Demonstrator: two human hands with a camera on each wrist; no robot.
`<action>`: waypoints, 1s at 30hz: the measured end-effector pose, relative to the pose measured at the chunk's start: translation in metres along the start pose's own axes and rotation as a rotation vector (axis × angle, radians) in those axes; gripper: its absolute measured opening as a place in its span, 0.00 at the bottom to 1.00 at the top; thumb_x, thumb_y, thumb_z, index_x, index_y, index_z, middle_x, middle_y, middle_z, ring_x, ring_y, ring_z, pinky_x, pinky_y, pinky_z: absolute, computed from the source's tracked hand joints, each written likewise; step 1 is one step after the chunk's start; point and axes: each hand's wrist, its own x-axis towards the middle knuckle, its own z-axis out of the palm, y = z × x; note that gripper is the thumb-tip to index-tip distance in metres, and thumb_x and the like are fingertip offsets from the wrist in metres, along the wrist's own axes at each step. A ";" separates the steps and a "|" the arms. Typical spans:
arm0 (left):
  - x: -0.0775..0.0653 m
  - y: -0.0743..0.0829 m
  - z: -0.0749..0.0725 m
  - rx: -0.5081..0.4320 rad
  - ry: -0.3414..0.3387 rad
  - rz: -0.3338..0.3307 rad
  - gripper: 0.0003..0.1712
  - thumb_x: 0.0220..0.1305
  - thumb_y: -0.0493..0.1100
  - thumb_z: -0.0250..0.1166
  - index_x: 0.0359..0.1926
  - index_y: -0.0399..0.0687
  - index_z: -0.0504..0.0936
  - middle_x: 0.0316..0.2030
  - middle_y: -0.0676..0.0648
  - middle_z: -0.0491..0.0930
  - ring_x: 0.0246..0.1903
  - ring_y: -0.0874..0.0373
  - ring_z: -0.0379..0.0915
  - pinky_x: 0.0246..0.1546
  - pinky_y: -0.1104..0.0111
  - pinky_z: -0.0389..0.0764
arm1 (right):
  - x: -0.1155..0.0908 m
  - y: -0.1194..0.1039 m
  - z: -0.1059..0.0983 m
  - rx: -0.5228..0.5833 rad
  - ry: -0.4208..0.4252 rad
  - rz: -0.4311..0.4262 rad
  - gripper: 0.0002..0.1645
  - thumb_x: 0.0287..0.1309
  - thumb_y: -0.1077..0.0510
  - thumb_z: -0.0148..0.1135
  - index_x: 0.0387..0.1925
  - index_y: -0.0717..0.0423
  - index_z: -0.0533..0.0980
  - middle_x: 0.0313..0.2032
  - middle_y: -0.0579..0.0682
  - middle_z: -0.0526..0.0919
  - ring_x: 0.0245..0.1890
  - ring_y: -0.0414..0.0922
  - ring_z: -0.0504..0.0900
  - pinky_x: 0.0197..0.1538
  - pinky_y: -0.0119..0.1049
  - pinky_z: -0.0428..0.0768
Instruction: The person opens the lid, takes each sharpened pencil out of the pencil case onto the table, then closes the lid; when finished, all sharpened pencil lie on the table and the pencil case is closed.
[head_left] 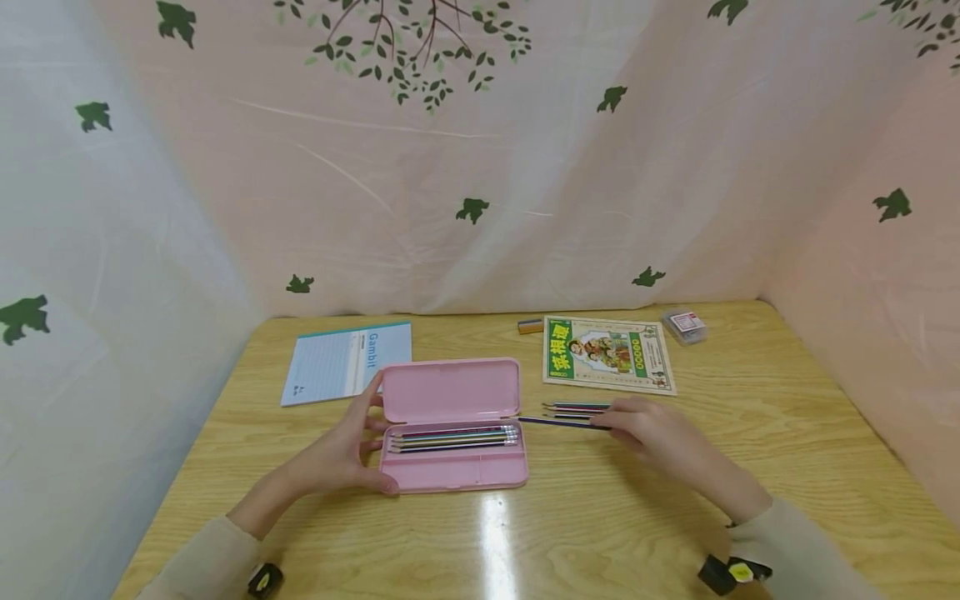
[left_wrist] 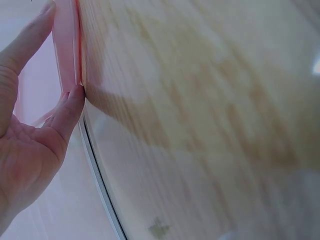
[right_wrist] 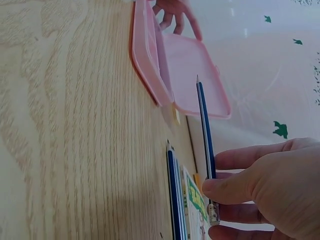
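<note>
"Pink case [head_left: 435,477], lid up, at lower centre of the frame; pencils [head_left: 450,439] lie in its rear compartment."
"And the hands?"
"Left hand [head_left: 341,450], left of centre, holds its left end between thumb and fingers. Right hand [head_left: 660,433], right of centre, pinches one blue pencil [right_wrist: 206,132]; loose pencils [right_wrist: 175,195] lie just beside it on the table [head_left: 600,525]."
</note>
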 end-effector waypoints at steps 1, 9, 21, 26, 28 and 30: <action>0.000 0.000 0.000 0.000 0.000 -0.001 0.87 0.40 0.40 0.87 0.80 0.66 0.26 0.67 0.41 0.53 0.61 0.45 0.70 0.62 0.55 0.76 | -0.001 0.001 -0.001 0.002 -0.003 0.002 0.21 0.52 0.73 0.72 0.47 0.53 0.87 0.38 0.44 0.84 0.34 0.39 0.81 0.34 0.36 0.83; 0.000 0.000 0.000 0.007 0.005 0.000 0.86 0.40 0.40 0.87 0.80 0.66 0.26 0.67 0.42 0.53 0.60 0.44 0.69 0.62 0.56 0.76 | -0.014 0.016 -0.002 0.013 -0.016 0.036 0.22 0.51 0.74 0.73 0.48 0.54 0.86 0.38 0.44 0.84 0.34 0.38 0.81 0.35 0.37 0.84; -0.001 0.001 0.000 -0.007 0.003 -0.002 0.87 0.39 0.39 0.87 0.80 0.66 0.26 0.67 0.41 0.52 0.61 0.45 0.69 0.62 0.56 0.75 | -0.035 0.036 0.003 -0.052 -0.058 0.113 0.21 0.52 0.75 0.70 0.46 0.55 0.86 0.44 0.54 0.86 0.45 0.56 0.84 0.48 0.55 0.84; -0.001 0.002 0.000 -0.022 0.002 -0.001 0.87 0.39 0.38 0.87 0.80 0.67 0.27 0.67 0.41 0.53 0.61 0.44 0.69 0.62 0.55 0.75 | -0.039 0.038 0.004 -0.069 -0.063 0.127 0.21 0.50 0.76 0.71 0.45 0.55 0.87 0.44 0.57 0.86 0.45 0.58 0.84 0.47 0.57 0.84; -0.001 0.002 0.001 -0.023 0.002 -0.005 0.87 0.39 0.38 0.87 0.80 0.67 0.27 0.67 0.41 0.53 0.61 0.44 0.69 0.63 0.55 0.75 | -0.040 0.039 0.005 -0.072 -0.064 0.132 0.21 0.50 0.75 0.71 0.45 0.55 0.87 0.44 0.57 0.86 0.45 0.58 0.84 0.47 0.57 0.84; -0.001 0.003 0.001 -0.020 0.002 -0.009 0.87 0.40 0.39 0.87 0.80 0.68 0.27 0.67 0.42 0.53 0.61 0.44 0.69 0.63 0.55 0.75 | -0.040 0.039 0.006 -0.076 -0.054 0.127 0.21 0.51 0.74 0.72 0.45 0.54 0.87 0.44 0.56 0.86 0.45 0.57 0.84 0.47 0.57 0.84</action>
